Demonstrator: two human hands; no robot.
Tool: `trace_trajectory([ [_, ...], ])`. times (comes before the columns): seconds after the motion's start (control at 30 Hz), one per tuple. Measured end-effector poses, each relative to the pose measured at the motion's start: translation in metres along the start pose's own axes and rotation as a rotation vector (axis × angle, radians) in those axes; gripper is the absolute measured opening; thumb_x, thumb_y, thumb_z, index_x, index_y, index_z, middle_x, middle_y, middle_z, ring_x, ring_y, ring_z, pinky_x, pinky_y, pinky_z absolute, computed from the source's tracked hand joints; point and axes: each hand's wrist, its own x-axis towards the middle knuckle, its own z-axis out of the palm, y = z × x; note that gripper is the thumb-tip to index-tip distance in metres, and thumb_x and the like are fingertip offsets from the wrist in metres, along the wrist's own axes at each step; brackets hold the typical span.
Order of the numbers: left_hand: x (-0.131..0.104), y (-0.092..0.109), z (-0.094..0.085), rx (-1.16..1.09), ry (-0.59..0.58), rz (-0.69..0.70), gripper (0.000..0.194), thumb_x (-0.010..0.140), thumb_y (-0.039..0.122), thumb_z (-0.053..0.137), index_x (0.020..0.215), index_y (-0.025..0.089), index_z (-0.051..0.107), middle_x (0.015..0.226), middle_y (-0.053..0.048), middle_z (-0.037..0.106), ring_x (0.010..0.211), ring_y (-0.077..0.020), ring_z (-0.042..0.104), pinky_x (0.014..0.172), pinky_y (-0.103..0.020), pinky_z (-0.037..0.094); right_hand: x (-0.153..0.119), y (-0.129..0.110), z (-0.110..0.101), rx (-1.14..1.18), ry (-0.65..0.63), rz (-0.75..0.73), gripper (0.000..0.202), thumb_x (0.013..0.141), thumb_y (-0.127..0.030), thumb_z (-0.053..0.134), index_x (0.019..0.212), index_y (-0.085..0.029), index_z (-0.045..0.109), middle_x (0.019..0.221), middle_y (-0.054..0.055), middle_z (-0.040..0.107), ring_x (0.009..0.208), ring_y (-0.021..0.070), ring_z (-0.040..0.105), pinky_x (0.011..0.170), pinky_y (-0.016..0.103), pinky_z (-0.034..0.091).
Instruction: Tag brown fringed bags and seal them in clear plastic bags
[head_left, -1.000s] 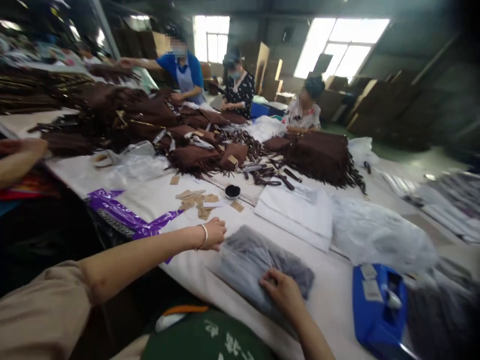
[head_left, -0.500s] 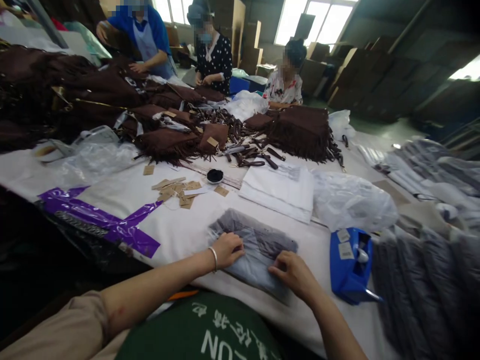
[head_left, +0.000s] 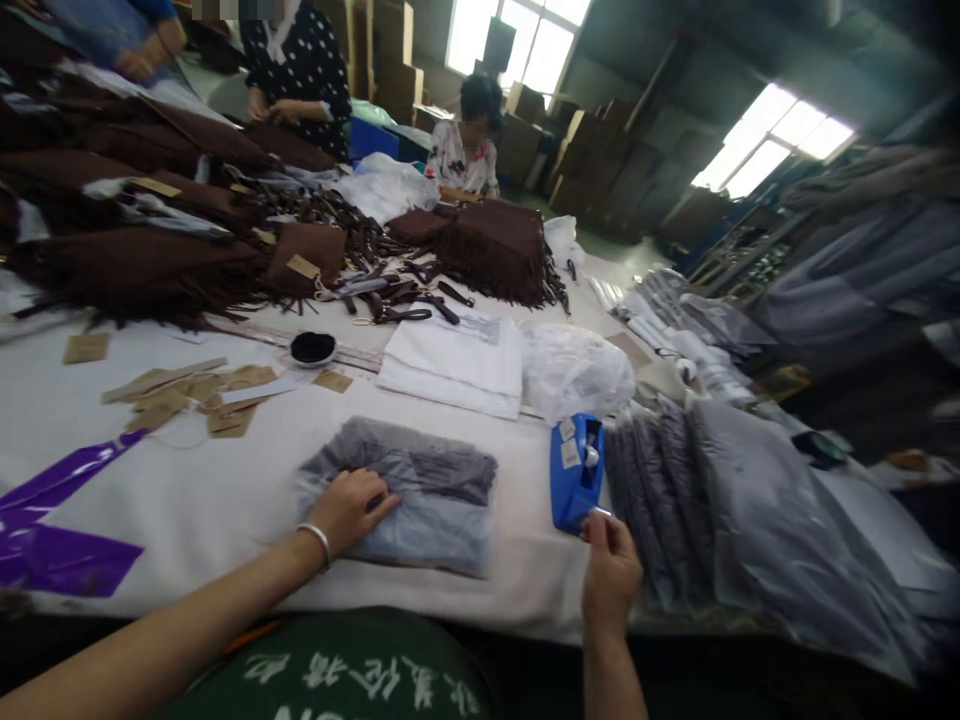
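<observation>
A dark item folded in a clear plastic bag lies flat on the white-covered table in front of me. My left hand, with a bangle at the wrist, rests on the left part of the bag, palm down and fingers spread. To the right stands a blue tape dispenser with two white labels on its side. At its near end, my right hand pinches the end of the tape between thumb and fingers. The roll inside is only partly visible.
Kraft paper tags and a dish of black material lie left. Behind are a folded white cloth, a crumpled plastic bag and brown fringed bags. Bagged grey goods line the right. Several people work across the table.
My right hand has left the plastic bag and moved right to the dispenser, where it grips the tape. The left hand stays on the bag. The view has turned right.
</observation>
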Motion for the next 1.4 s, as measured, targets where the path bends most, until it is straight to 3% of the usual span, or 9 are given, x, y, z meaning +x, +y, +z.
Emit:
trace_trajectory([
  [0.1, 0.001, -0.002, 0.002, -0.003, 0.006, 0.019, 0.036, 0.092, 0.042, 0.045, 0.068, 0.017, 0.056, 0.071, -0.002, 0.057, 0.073, -0.0185, 0.051, 0.070, -0.032, 0.031, 0.024, 0.010, -0.027, 0.044, 0.224, 0.114, 0.048, 0.080, -0.057, 0.050, 0.102, -0.016, 0.063, 0.093, 0.007, 0.067, 0.081, 0.0197, 0.059, 0.073, 0.029, 0.046],
  [0.27, 0.001, -0.001, 0.002, 0.000, 0.013, 0.019, 0.037, 0.092, 0.043, 0.044, 0.068, 0.017, 0.056, 0.071, -0.002, 0.058, 0.073, -0.0184, 0.051, 0.071, -0.032, 0.031, 0.055, 0.013, -0.018, 0.082, 0.032, 0.110, 0.047, 0.075, -0.055, 0.053, 0.089, -0.014, 0.071, 0.090, 0.009, 0.070, 0.086, 0.0223, 0.063, 0.076, 0.031, 0.047],
  [0.43, 0.001, 0.000, 0.001, -0.019, 0.026, 0.016, 0.037, 0.093, 0.042, 0.044, 0.067, 0.017, 0.056, 0.070, -0.001, 0.058, 0.073, -0.0187, 0.051, 0.071, -0.032, 0.031, 0.030, 0.019, -0.015, 0.077, 0.072, 0.100, 0.043, 0.076, -0.053, 0.054, 0.091, -0.016, 0.070, 0.110, 0.010, 0.066, 0.100, 0.0229, 0.059, 0.086, 0.032, 0.044],
  [0.63, 0.001, -0.002, 0.002, -0.015, 0.021, 0.029, 0.037, 0.093, 0.043, 0.044, 0.068, 0.018, 0.056, 0.072, -0.002, 0.058, 0.074, -0.0191, 0.051, 0.071, -0.032, 0.030, 0.007, 0.036, -0.026, -0.050, 0.165, 0.051, 0.035, 0.067, -0.050, 0.064, 0.075, -0.016, 0.068, 0.112, 0.013, 0.062, 0.117, 0.0297, 0.046, 0.106, 0.041, 0.025],
  [0.8, 0.001, -0.002, 0.002, -0.016, 0.034, 0.037, 0.036, 0.092, 0.042, 0.045, 0.067, 0.018, 0.056, 0.071, -0.001, 0.058, 0.073, -0.0187, 0.051, 0.070, -0.032, 0.030, 0.038, 0.017, -0.028, -0.018, 0.060, 0.048, 0.044, 0.083, -0.051, 0.047, 0.107, -0.018, 0.064, 0.107, 0.009, 0.065, 0.105, 0.0239, 0.056, 0.096, 0.040, 0.039],
  [0.9, 0.001, -0.002, 0.002, -0.011, 0.041, 0.032, 0.036, 0.092, 0.042, 0.045, 0.067, 0.018, 0.056, 0.070, -0.001, 0.058, 0.073, -0.0187, 0.051, 0.070, -0.032, 0.030, 0.042, 0.003, -0.021, 0.085, -0.048, 0.008, 0.054, 0.081, -0.048, 0.053, 0.127, -0.019, 0.051, 0.091, 0.005, 0.070, 0.104, 0.0216, 0.058, 0.093, 0.037, 0.043],
  [1.1, -0.002, 0.001, 0.000, -0.008, 0.026, 0.017, 0.033, 0.093, 0.039, 0.045, 0.071, 0.017, 0.057, 0.074, -0.003, 0.058, 0.076, -0.0188, 0.051, 0.071, -0.033, 0.031, 0.000, 0.020, -0.017, 0.137, 0.159, 0.124, 0.063, 0.076, -0.045, 0.063, 0.133, -0.023, 0.045, 0.086, 0.002, 0.068, 0.105, 0.0227, 0.058, 0.099, 0.044, 0.039],
  [1.3, -0.004, 0.000, 0.000, -0.028, 0.019, -0.028, 0.032, 0.093, 0.039, 0.046, 0.071, 0.017, 0.056, 0.076, -0.004, 0.058, 0.077, -0.0192, 0.049, 0.072, -0.034, 0.031, -0.013, 0.028, -0.025, -0.065, 0.088, 0.154, 0.075, 0.074, -0.050, 0.063, 0.139, -0.026, 0.036, 0.094, 0.005, 0.067, 0.107, 0.0280, 0.057, 0.101, 0.050, 0.035],
  [1.4, -0.004, -0.002, -0.001, -0.061, 0.011, -0.033, 0.033, 0.093, 0.039, 0.046, 0.071, 0.017, 0.056, 0.076, -0.004, 0.058, 0.077, -0.0191, 0.049, 0.073, -0.034, 0.031, -0.020, -0.012, 0.001, -0.067, -0.221, -0.057, 0.076, 0.075, -0.046, 0.063, 0.141, -0.025, 0.031, 0.092, 0.002, 0.066, 0.102, 0.0252, 0.058, 0.103, 0.048, 0.033],
])
